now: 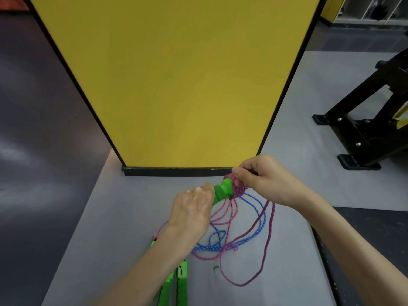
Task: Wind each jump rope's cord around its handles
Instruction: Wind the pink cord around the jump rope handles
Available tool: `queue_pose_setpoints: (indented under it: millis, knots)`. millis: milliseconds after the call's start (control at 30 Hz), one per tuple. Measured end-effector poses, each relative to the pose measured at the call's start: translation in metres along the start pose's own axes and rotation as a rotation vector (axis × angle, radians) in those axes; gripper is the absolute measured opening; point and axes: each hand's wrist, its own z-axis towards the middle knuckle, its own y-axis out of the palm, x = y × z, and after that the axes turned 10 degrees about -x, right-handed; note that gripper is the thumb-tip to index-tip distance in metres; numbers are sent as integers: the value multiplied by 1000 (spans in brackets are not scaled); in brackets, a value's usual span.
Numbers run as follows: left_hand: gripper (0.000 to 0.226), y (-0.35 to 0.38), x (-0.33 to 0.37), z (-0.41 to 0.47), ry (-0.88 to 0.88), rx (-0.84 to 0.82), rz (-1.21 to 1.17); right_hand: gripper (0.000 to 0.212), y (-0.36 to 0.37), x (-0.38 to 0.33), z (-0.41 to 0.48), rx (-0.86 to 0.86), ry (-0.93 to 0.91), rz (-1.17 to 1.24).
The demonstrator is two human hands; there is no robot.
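I see a tall yellow panel standing at the far edge of the grey tabletop. The grip of my left hand is clamped on one end of a green handle, held above the middle of the tabletop. The grip of the right hand pinches the pink cord that is wound around the other end. Loose pink loops and a blue cord lie tangled below. Two more green handles lie at the near edge.
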Motion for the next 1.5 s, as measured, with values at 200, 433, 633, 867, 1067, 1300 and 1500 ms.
queue_pose_setpoints:
  millis: [200,433,633,867,1067,1300,1500]
  knots:
    - [39,4,12,-5,79,-68,60,55,2,20,8,34,48,-176]
    - [27,-5,11,-9,216,-22,37,45,-3,35,9,42,100,-190]
    - [16,-9,-2,-4,434,10,-19,40,-15,45,1,-126,138,143]
    - [29,-21,-11,-3,537,-174,-599,25,-13,53,-2,-461,-73,742]
    - [14,-36,-12,-10,536,-337,-1249,52,-11,48,-4,-386,-119,798]
    - [21,-29,-6,-8,411,-286,-1474,41,-4,37,-1,-180,-102,658]
    - [23,-30,-4,-5,300,-244,-1522,27,-8,26,-2,-142,-92,603]
